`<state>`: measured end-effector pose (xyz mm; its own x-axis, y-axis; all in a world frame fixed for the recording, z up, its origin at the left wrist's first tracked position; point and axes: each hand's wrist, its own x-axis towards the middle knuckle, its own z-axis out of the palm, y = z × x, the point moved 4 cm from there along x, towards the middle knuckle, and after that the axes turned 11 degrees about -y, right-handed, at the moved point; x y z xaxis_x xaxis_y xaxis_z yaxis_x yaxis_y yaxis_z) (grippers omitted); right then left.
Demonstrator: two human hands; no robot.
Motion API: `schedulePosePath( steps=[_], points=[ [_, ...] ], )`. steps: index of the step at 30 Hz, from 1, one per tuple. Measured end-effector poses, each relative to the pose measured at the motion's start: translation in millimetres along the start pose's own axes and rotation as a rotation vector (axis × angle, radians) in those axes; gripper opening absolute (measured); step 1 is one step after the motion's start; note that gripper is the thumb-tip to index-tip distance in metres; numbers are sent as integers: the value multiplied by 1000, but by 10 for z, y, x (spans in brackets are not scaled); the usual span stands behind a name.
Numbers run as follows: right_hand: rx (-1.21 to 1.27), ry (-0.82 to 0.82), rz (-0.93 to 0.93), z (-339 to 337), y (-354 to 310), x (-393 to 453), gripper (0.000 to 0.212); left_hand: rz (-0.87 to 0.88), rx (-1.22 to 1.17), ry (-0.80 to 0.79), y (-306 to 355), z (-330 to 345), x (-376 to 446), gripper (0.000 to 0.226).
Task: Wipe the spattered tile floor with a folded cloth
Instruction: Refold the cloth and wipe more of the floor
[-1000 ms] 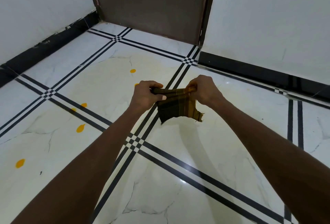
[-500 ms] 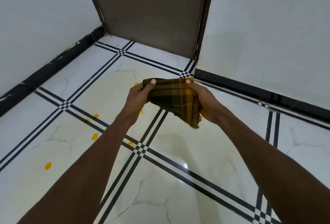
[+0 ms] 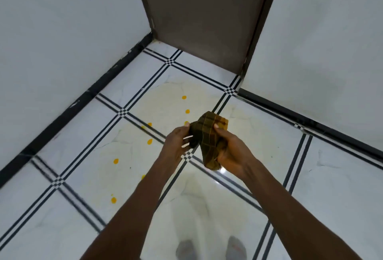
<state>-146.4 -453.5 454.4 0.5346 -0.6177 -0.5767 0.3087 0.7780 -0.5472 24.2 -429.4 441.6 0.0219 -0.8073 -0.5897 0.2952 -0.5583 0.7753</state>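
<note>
2 hands, left hand (image 3: 178, 142) and right hand (image 3: 232, 151), grip the cloth (image 3: 208, 135) at arm's length.

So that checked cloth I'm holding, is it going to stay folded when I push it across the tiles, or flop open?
Probably floppy: the checked cloth bunches and its lower end droops below the right hand. It looks light, since the left hand steadies it with only fingertips. On the glossy tile floor it should slide easily, so press it flat to keep the fold.

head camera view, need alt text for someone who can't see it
Both hands, left and right, hold a folded brown plaid cloth above a white tile floor dotted with yellow spatters, near a brown door.
</note>
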Motion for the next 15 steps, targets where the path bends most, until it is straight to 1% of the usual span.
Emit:
schedulePosePath(
  steps=[3,6,8,10,13,15],
  points=[
    [57,-1,22,435,152,-315,39,-8,38,133,66,-225,-616,34],
    [80,-10,50,898,359,-575,43,-55,-24,179,124,-494,-1218,30],
    [63,-26,70,1215,533,-711,45,-89,-57,169,139,-681,-1580,33],
    [43,-37,83,1593,770,-803,47,-105,-73,173,111,-1011,-1893,35],
    [-24,-59,84,2001,1110,-868,46,-129,-60,166,-25,-1504,-2148,39],
    [-62,-69,90,2200,1300,-898,43,-152,-60,124,-88,-1785,-2237,41]
  ],
)
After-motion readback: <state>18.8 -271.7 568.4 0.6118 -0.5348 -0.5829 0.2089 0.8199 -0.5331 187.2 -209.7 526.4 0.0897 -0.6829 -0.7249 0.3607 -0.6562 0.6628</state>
